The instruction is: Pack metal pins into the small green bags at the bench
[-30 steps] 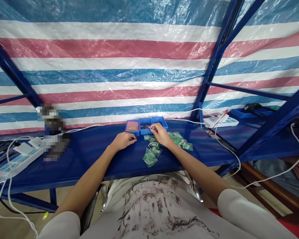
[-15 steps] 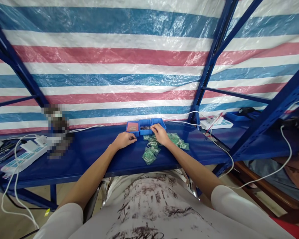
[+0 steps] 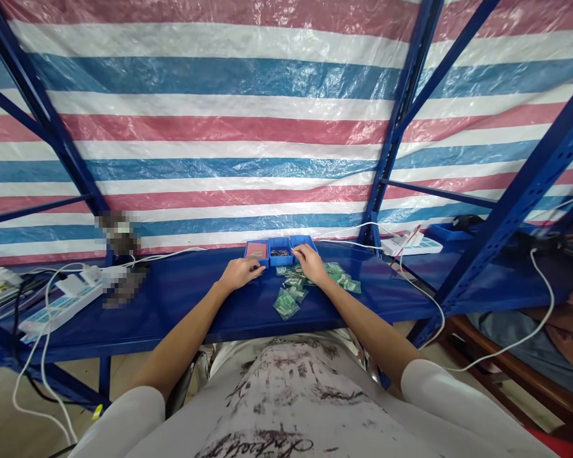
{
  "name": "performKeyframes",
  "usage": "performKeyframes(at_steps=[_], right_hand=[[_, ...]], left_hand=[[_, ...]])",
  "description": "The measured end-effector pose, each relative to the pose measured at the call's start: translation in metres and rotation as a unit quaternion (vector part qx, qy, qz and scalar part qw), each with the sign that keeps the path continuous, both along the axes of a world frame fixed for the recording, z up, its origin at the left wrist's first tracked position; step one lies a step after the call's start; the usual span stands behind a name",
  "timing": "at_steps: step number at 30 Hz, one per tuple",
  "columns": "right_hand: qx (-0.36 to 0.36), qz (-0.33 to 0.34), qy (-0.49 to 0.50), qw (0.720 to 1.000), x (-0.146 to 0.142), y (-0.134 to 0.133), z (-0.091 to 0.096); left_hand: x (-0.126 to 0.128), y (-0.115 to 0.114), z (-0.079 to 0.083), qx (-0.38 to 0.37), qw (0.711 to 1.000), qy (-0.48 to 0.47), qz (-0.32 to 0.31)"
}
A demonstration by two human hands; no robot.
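My left hand [image 3: 241, 273] is closed in a pinch just in front of the left blue bin [image 3: 263, 261], a small dark piece showing at its fingertips, too small to name. My right hand [image 3: 310, 263] has its thumb and finger pressed together by the front of the right blue bin [image 3: 302, 240]; what they hold, if anything, cannot be made out. Small dark metal-looking parts [image 3: 280, 253] lie in the middle blue bin [image 3: 281, 261]. A pinkish-red block or pad [image 3: 256, 249] fills the left bin. Small green-printed clear packets [image 3: 286, 304] are scattered below and beside my right hand.
White power strips stand at the left [image 3: 62, 312] and right [image 3: 413, 245] with white cables trailing off the blue table [image 3: 172, 324]. Blue metal posts [image 3: 386, 152] rise behind, before a striped plastic sheet [image 3: 229, 127]. A seated person's legs [image 3: 510, 343] show at far right.
The view has tilted up slightly, so the table sits lower. My right fingertips have drawn back a little from the middle bin. The dark piece at my left fingers shows less.
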State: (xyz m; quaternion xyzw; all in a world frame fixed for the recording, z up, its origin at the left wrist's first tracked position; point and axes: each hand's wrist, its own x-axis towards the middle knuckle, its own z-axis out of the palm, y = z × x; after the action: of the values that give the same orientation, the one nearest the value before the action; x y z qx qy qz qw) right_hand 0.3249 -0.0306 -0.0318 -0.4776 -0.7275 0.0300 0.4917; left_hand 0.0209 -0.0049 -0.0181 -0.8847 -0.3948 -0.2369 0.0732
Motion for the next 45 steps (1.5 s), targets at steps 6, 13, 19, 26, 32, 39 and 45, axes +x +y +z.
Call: performKeyframes(at_steps=[6,13,19,26,32,39,45], right_hand=[[-0.007,0.000,-0.027,1.000,0.001,0.000,-0.003],[-0.002,-0.003,-0.047,0.999,0.000,-0.002,-0.003],[-0.005,0.004,-0.050,0.999,0.000,-0.001,-0.004],[0.002,0.023,-0.058,0.998,-0.003,-0.006,-0.002],[-0.005,0.011,-0.060,0.998,-0.004,-0.013,0.003],[-0.005,0.034,-0.055,0.998,-0.003,-0.009,0.000],[-0.017,0.060,-0.051,0.997,-0.002,-0.006,0.000]], left_hand=[[-0.001,0.001,0.000,0.001,1.000,-0.011,0.024],[-0.003,0.000,0.005,0.003,0.999,-0.029,0.039],[-0.007,0.000,0.010,-0.022,0.998,-0.044,0.037],[-0.007,0.002,0.009,-0.026,0.998,-0.043,0.029],[-0.007,0.000,0.012,-0.032,0.998,-0.038,0.039],[-0.006,0.001,0.011,-0.038,0.998,-0.044,0.033],[-0.006,0.005,0.007,-0.054,0.997,-0.041,0.028]])
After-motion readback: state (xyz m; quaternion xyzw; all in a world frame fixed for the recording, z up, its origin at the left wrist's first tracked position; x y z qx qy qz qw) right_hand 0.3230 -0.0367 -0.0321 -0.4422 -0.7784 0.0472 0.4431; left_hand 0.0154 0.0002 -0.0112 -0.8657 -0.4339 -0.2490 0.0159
